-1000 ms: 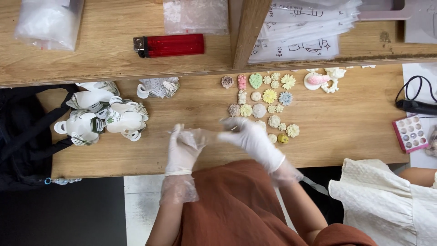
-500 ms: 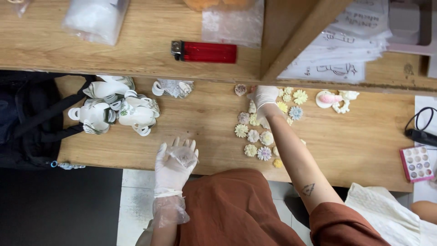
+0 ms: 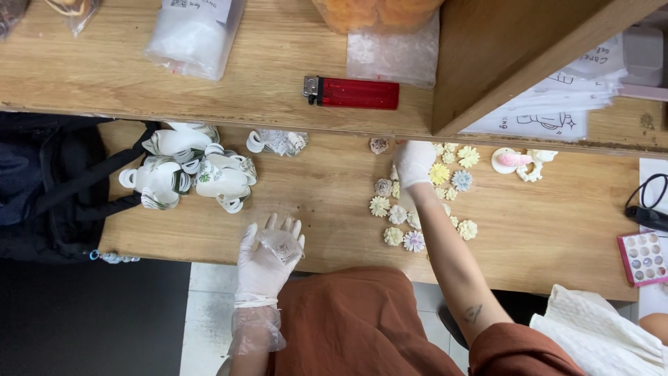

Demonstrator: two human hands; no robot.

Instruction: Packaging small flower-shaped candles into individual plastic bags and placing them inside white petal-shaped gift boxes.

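Seemingly closed, the right hand [image 3: 413, 163] rests on the clay flowers [image 3: 417, 202]; the left hand [image 3: 268, 259] lies open nearby.

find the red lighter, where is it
In the head view the red lighter lies on the upper wooden shelf, centre top, below a clear plastic bag and left of the wooden divider.

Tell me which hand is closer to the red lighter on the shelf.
Right. The right hand reaches up among the small flowers, just below and slightly right of the red lighter. The left hand rests palm-up at the table's near edge, much farther below it.
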